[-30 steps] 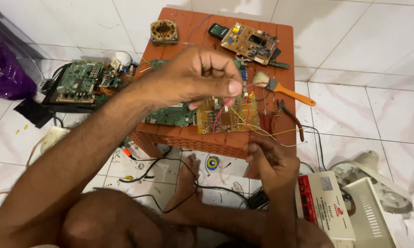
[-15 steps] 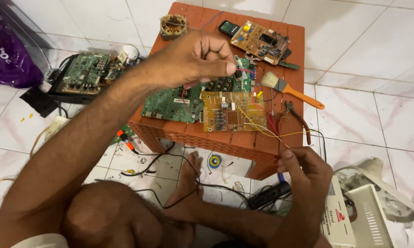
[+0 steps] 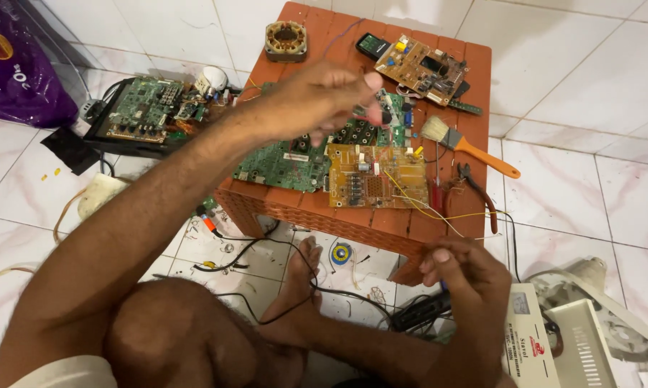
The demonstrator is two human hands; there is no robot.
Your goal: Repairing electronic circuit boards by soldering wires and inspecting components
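Observation:
My left hand (image 3: pixel 316 100) reaches over a small red-brown plastic table (image 3: pixel 302 208), fingers pinched on what looks like a thin red wire (image 3: pixel 369 113) above a green circuit board (image 3: pixel 281 162). Beside that board lies an orange-brown circuit board (image 3: pixel 378 176). Thin yellow wires (image 3: pixel 417 205) run from it off the table's front edge to my right hand (image 3: pixel 464 276), which pinches them low at the right. What exactly sits in the left fingertips is blurred.
On the table lie a brush with an orange handle (image 3: pixel 467 147), pliers (image 3: pixel 474 190), a red screwdriver (image 3: pixel 436 194), another brown board (image 3: pixel 424 68) and a motor stator (image 3: pixel 286 39). A large board (image 3: pixel 148 108), purple bag (image 3: pixel 15 72), white box (image 3: pixel 528 338), cables and my foot (image 3: pixel 299 287) are on the tiled floor.
My left hand has risen off the orange-brown board and moved toward the table's back. My right hand has drawn down and away from the table with the yellow wires.

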